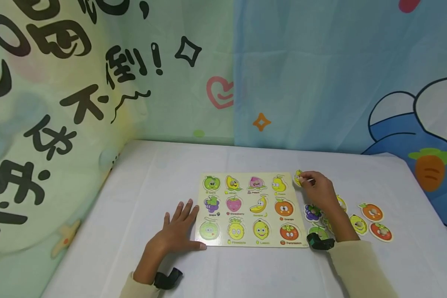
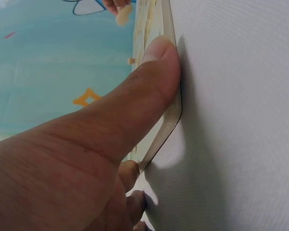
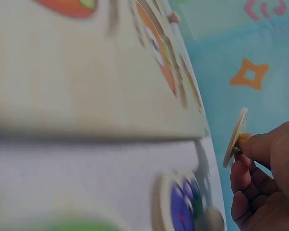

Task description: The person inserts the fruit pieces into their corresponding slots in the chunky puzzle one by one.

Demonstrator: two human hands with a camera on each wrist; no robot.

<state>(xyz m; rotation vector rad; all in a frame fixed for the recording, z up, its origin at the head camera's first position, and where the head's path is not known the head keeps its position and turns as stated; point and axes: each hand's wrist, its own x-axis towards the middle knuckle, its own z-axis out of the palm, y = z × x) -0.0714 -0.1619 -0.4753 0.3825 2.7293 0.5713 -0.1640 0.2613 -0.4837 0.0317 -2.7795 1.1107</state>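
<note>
Beside the puzzle board [image 1: 248, 227], the right hand [image 1: 318, 190] pinches a yellow fruit piece [image 1: 296, 177] in its fingers; thin, it should handle light and stiff, best taken by its edge. The left hand [image 1: 179, 234] has its fingers spread, thumb touching the board's near left corner.

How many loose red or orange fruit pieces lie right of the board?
2 visible: an orange piece and, nearer the person, a red piece, both right of the right forearm, which may hide others.
</note>
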